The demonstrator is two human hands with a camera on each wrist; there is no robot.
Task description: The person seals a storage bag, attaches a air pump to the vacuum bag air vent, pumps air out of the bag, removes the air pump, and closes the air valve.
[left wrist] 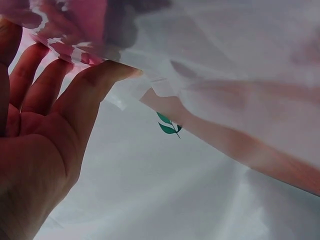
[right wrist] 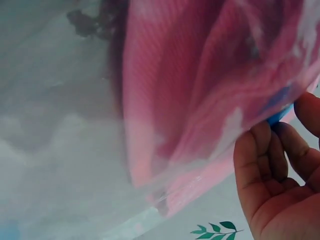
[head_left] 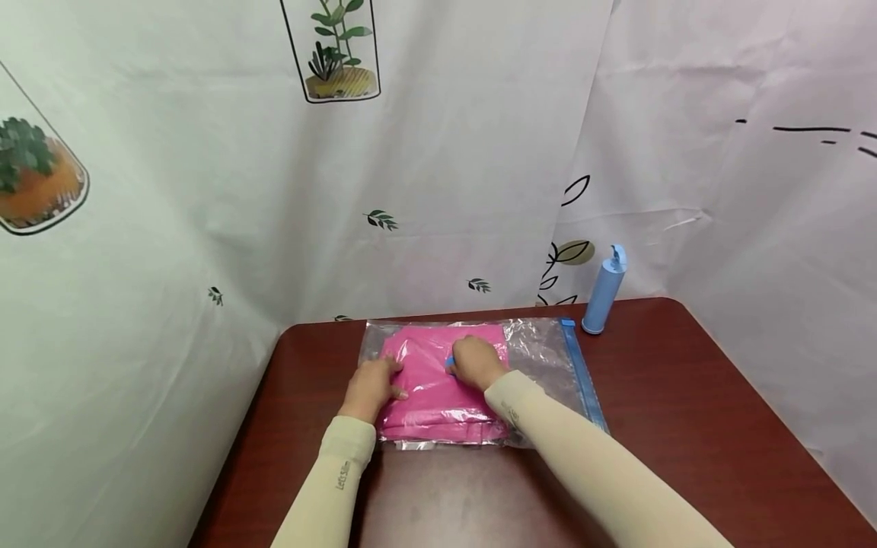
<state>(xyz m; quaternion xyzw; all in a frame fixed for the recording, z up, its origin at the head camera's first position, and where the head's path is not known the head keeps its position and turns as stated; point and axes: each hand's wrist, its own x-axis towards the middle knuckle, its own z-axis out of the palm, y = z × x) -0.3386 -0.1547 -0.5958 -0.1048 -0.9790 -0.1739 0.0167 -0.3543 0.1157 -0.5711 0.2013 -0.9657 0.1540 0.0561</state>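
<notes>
A clear plastic storage bag (head_left: 537, 354) lies flat with folded pink cloth (head_left: 428, 380) inside it. My right hand (head_left: 478, 361) is over the middle of the cloth, its fingers curled and pinching a small blue valve cap (head_left: 449, 364) on the bag. In the right wrist view the cap (right wrist: 276, 117) shows partly between thumb and fingers; the rest is hidden. My left hand (head_left: 370, 387) rests on the bag's left side, with its fingers (left wrist: 42, 92) spread and loosely extended against the plastic.
A blue hand pump (head_left: 604, 295) stands at the back right of the dark red table (head_left: 685, 426), beside the bag's corner. A blue zip strip (head_left: 584, 377) runs along the bag's right edge. White patterned fabric (head_left: 445, 167) hangs behind and on both sides.
</notes>
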